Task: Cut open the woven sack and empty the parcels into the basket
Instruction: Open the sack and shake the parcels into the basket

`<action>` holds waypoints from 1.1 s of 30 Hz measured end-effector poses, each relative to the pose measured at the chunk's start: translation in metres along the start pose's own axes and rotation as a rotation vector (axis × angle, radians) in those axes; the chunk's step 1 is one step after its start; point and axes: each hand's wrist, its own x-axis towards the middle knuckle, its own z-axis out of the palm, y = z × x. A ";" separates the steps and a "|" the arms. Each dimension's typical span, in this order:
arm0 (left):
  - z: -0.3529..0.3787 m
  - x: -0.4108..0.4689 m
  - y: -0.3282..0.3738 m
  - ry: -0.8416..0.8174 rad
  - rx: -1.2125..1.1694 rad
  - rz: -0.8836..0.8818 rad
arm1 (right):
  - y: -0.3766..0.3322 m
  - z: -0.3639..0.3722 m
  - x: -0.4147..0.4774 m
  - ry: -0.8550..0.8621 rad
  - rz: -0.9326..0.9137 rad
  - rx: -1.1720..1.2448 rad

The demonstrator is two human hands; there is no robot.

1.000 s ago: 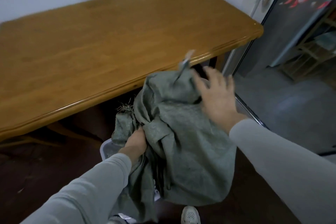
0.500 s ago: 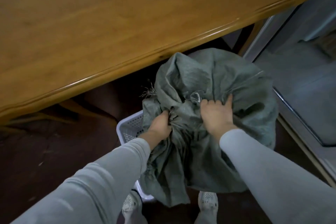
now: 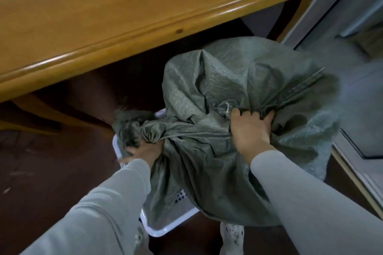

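A grey-green woven sack (image 3: 244, 80) hangs bunched over a white perforated basket (image 3: 165, 227) on the dark floor. My left hand (image 3: 143, 152) grips the sack's frayed gathered end at its left side. My right hand (image 3: 251, 130) clutches a fold of the sack near its middle, beside a small pale tie. The sack covers most of the basket, so only the basket's left rim and near corner show. No parcels are visible. No cutting tool is visible.
A wooden table (image 3: 103, 16) overhangs the space just beyond the sack. A metal door frame and sill (image 3: 356, 163) run along the right. My shoes (image 3: 232, 236) stand right behind the basket.
My right hand went from open above the sack to gripping its cloth. The view tilted down and closer. The sack's gathered end has been pulled left and lower over the basket.
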 end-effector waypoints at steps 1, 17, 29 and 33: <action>0.015 0.013 -0.009 -0.095 -0.218 0.007 | -0.004 0.004 0.001 -0.003 0.001 -0.002; -0.007 -0.006 -0.026 -0.110 -0.034 -0.016 | -0.006 0.009 -0.009 -0.161 -0.049 0.142; -0.082 -0.225 0.076 -0.136 0.011 0.745 | 0.008 -0.104 -0.056 -0.021 0.025 1.466; -0.078 -0.239 0.098 -0.089 0.132 0.689 | 0.044 -0.165 -0.062 0.167 0.283 1.930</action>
